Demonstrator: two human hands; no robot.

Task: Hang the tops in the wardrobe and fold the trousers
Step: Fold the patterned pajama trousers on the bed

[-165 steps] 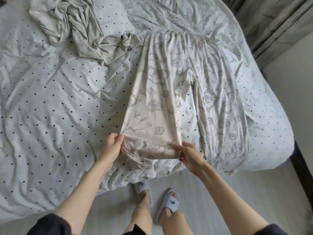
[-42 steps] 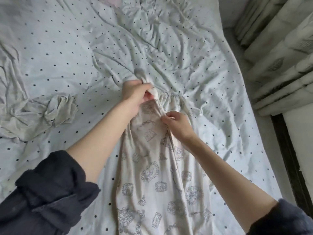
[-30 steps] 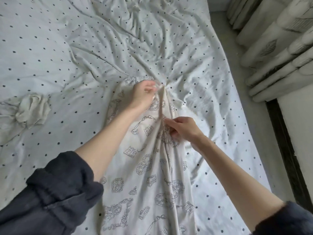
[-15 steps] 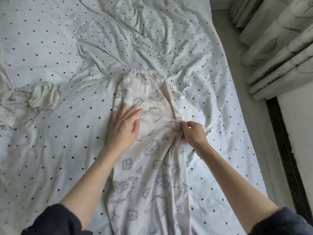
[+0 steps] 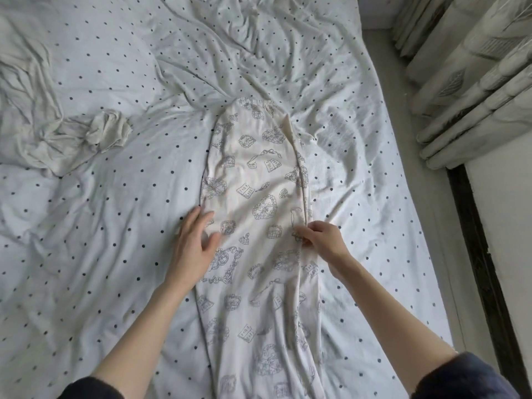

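Note:
Cream trousers with grey line drawings lie lengthwise on the bed, folded in half with one leg over the other and the waistband at the far end. My left hand rests flat with straight fingers on their left edge. At the right edge, around the crotch seam, my right hand pinches the fabric between thumb and fingers. The lower legs run out of view at the bottom.
A crumpled grey-beige top lies at the bed's left. The white polka-dot sheet is wrinkled all over. Curtains hang at the right, past a strip of floor and a dark frame.
Earlier the trousers lay spread and I folded one leg over the other. In the last second both hands slid from the waistband down the trousers toward me, smoothing them.

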